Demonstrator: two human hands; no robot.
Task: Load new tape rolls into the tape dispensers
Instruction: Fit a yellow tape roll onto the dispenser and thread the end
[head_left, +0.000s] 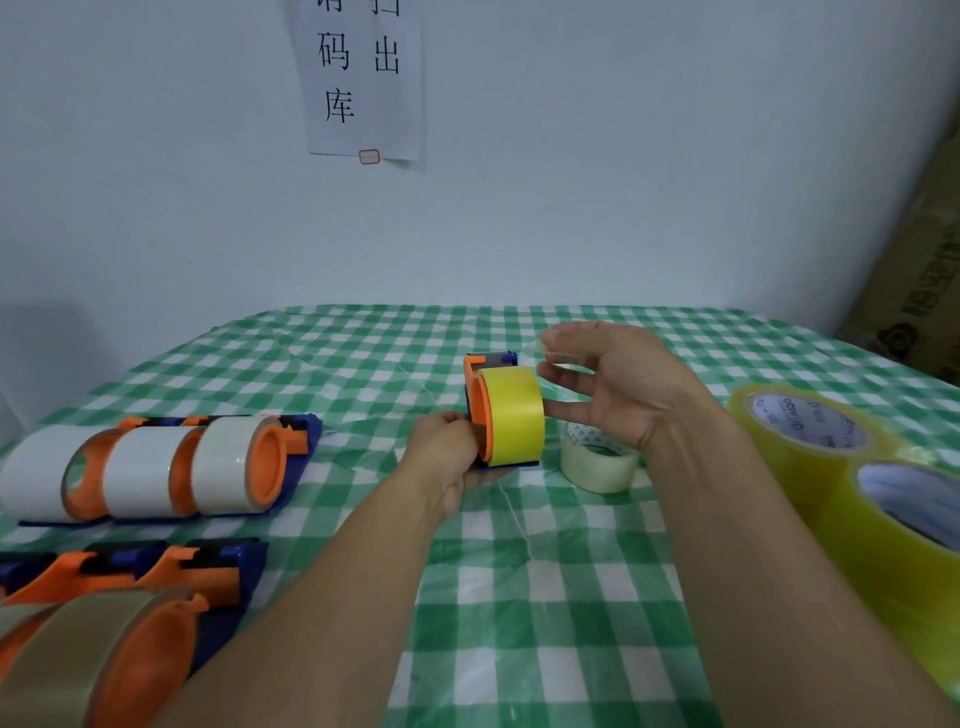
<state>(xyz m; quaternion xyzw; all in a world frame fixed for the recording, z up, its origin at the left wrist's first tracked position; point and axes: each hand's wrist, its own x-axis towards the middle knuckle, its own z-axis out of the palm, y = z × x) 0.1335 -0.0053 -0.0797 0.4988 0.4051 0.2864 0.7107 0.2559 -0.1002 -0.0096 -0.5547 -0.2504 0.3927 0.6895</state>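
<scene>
Nearest, at the lower left, brown-tape dispensers (119, 639) are laid on the checked bench (519, 597). At mid-bench the orange-and-blue dispenser (475, 395) with its yellow tape roll (514, 415) is held upright by the left grip (447, 457), curled round its left side. Its long axis runs away from the camera, cutter pointed at the wall. A clear tape end (556, 358) is pinched by the right grip (623, 389), other fingers spread.
</scene>
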